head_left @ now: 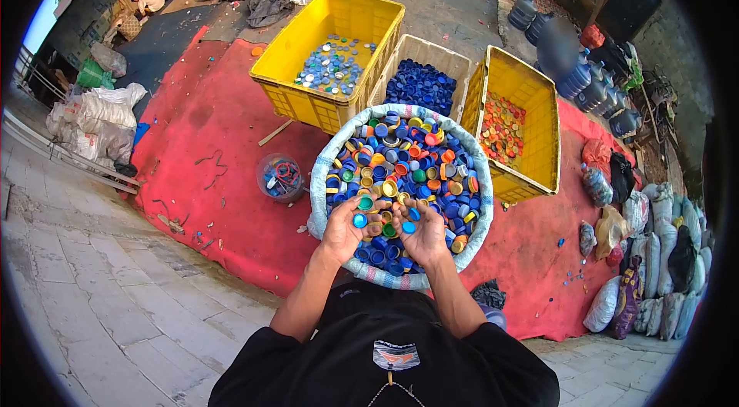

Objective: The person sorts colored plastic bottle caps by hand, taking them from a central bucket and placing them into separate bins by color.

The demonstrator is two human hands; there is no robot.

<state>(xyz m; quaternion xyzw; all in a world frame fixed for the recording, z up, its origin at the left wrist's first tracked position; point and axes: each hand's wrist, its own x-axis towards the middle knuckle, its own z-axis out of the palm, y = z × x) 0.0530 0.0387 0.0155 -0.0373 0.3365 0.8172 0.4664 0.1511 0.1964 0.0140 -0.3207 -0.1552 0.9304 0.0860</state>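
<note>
Both hands are over a round sack with a rolled pale blue rim, filled with mixed bottle caps in blue, orange, yellow and green. My left hand is palm up with fingers curled round a few caps, among them a light blue cap and a green one. Beside it, my right hand is also turned up and holds blue caps at its fingers. The two hands are close together near the sack's front half.
Beyond the sack stand a yellow crate of pale caps, a white crate of dark blue caps and a yellow crate of orange caps. A clear bucket is left. Filled sacks line the right. Another person sits far left.
</note>
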